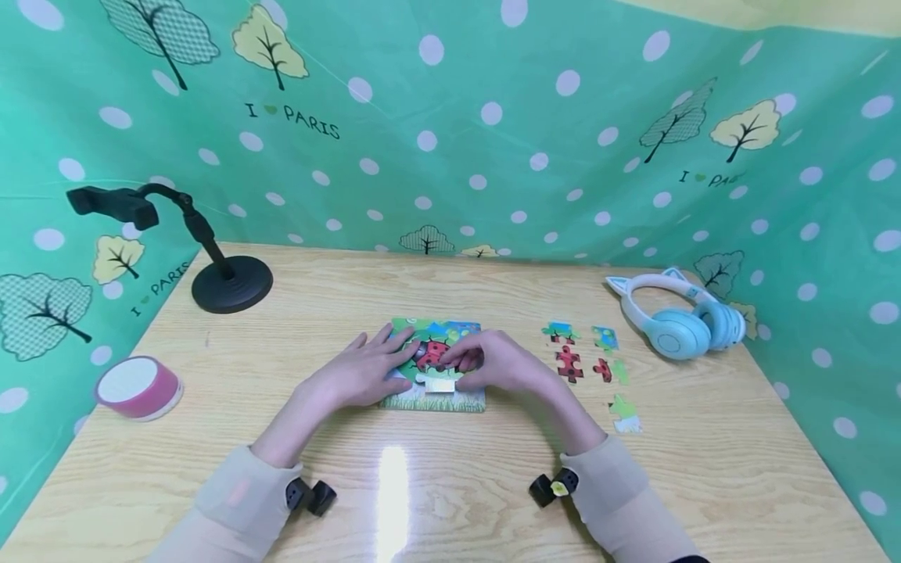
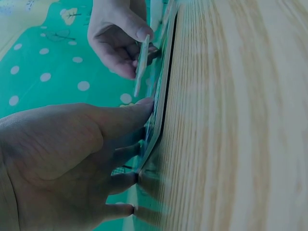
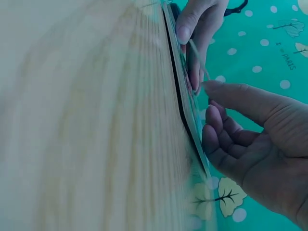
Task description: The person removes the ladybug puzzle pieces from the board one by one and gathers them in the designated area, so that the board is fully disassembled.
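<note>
A ladybug jigsaw board point(image 1: 464, 403) lies flat on the table, partly covered by both hands. My left hand point(image 1: 360, 372) rests on its left side with the fingers spread and straight. From the right, my right hand point(image 1: 498, 361) pinches a puzzle piece point(image 1: 438, 385) between thumb and fingers, over the lower middle of the board. In the left wrist view that puzzle piece point(image 2: 141, 67) stands tilted, edge-on and raised off the board. The right wrist view shows the thumb against the thin piece point(image 3: 199, 58). Part of the ladybug picture is hidden under the fingers.
Several loose puzzle pieces, among them a red one point(image 1: 568, 364) and a green-and-white one point(image 1: 624, 414), lie right of the board. Blue cat-ear headphones point(image 1: 679, 332) sit at the back right. A black phone stand point(image 1: 232, 285) and a pink round container point(image 1: 138, 389) stand left.
</note>
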{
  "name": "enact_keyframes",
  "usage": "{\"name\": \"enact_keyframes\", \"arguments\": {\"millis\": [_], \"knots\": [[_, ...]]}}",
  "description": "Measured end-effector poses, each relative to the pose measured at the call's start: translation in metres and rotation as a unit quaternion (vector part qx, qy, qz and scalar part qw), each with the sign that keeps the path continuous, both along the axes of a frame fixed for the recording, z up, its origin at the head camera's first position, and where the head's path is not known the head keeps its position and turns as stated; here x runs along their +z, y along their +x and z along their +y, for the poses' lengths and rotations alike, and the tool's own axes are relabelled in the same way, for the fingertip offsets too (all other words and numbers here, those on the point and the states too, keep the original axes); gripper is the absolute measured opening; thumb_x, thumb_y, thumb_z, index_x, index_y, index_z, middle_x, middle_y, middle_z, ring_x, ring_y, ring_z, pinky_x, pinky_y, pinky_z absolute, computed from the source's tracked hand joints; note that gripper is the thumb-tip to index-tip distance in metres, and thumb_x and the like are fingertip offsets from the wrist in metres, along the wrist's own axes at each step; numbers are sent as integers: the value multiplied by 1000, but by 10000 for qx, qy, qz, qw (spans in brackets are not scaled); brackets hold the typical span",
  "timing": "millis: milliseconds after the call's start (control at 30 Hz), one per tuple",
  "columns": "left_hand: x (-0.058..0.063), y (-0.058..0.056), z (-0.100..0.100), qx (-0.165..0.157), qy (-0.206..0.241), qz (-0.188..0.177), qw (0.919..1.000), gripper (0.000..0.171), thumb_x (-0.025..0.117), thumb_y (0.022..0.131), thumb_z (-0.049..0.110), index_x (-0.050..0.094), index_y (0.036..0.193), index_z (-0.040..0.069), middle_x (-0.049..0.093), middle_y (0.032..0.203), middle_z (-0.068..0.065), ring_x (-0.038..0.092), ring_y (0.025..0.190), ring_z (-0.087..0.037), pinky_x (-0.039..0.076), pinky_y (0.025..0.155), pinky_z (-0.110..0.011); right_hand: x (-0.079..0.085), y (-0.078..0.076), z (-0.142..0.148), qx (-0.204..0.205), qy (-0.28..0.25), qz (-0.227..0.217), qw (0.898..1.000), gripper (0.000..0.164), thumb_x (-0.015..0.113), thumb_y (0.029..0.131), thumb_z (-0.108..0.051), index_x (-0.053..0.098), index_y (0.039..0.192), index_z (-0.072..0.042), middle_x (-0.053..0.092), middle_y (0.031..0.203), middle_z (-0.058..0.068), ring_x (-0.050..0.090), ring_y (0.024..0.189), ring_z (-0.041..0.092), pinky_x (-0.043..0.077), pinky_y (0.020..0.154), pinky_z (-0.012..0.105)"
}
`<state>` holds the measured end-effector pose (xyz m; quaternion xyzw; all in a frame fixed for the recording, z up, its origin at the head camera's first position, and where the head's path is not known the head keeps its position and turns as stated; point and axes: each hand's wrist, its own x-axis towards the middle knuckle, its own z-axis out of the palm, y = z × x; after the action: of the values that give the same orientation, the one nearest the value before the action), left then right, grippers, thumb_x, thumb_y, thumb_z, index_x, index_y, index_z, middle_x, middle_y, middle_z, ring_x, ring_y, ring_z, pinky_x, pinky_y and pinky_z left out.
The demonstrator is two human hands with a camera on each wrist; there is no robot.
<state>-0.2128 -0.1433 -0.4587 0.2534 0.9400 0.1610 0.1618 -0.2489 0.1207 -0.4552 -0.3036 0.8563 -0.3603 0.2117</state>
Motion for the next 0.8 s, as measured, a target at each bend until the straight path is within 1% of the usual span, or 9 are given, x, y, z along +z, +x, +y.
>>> {"name": "enact_keyframes", "arguments": {"millis": [200,300,500,667,800], "knots": [[1,0,-1,2,-5,-12,10000,68,57,104,41,32,162,13,13,175,-9,10,160,-43,12,126,-71,3,-3,12,-22,-149,45,9999,38,82,83,-5,77,120,-14,73,105,-1,66,95,15,59,84,25],[0,-1,0,-19,-36,-46,10000,69,57,104,42,31,162,14,13,175,-9,9,161,-43,12,126,-70,4,-2,23,-8,-193,92,9998,38,83,83,-6,76,120,-13,73,107,0,66,96,16,59,85,26],[1,0,1,9,-20,-64,10000,69,58,104,41,31,162,14,12,175,-9,9,161,-43,11,127,-70,8,0,52,-109,-125,198,9997,36,85,84,-12,77,119,-17,74,108,-2,66,97,19,60,87,31],[2,0,1,29,-7,-65,10000,69,58,104,41,32,162,14,13,175,-9,9,160,-43,11,127,-70,13,2,76,-87,-20,369,9993,37,85,84,-15,77,120,-17,74,107,-2,66,95,24,60,87,37],[1,0,2,0,3,-46,10000,69,57,104,41,33,162,13,14,174,-10,10,160,-44,12,126,-71,13,4,92,-68,101,458,9989,36,85,85,-16,76,120,-18,73,104,-2,64,91,24,59,83,36]]}}
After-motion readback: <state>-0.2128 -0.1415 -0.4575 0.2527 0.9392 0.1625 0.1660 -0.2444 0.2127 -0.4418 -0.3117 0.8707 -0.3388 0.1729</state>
